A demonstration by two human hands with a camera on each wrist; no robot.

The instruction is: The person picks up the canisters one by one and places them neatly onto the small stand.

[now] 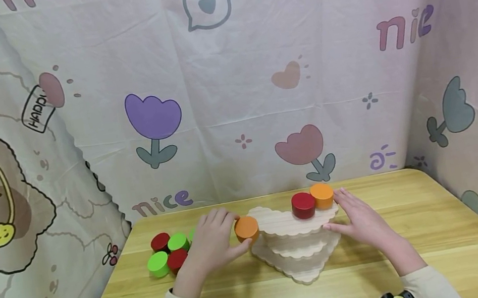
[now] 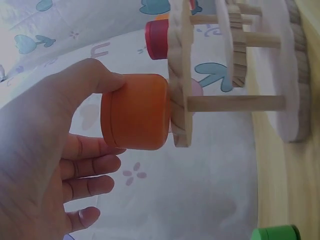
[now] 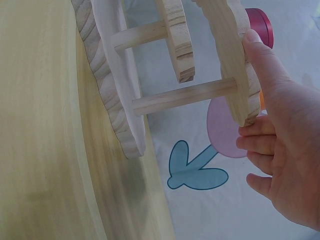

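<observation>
My left hand [image 1: 215,241] pinches an orange round block [image 1: 246,228] between thumb and fingers. The block is at the left corner of the top board of a tiered wooden stand [image 1: 281,223]; in the left wrist view its flat end is against or very near that board. My right hand [image 1: 366,220] holds the stand's right corner, thumb at the front edge and fingers at the side, as the right wrist view shows. On the top board, toward the right, a red round block [image 1: 303,206] sits beside another orange round block [image 1: 322,196].
Left of my left hand, several loose round blocks stand on the wooden table [image 1: 377,282], among them a red block [image 1: 160,242] and a green block [image 1: 158,264]; my hand partly hides one. A printed cloth [image 1: 219,70] hangs behind and at the sides.
</observation>
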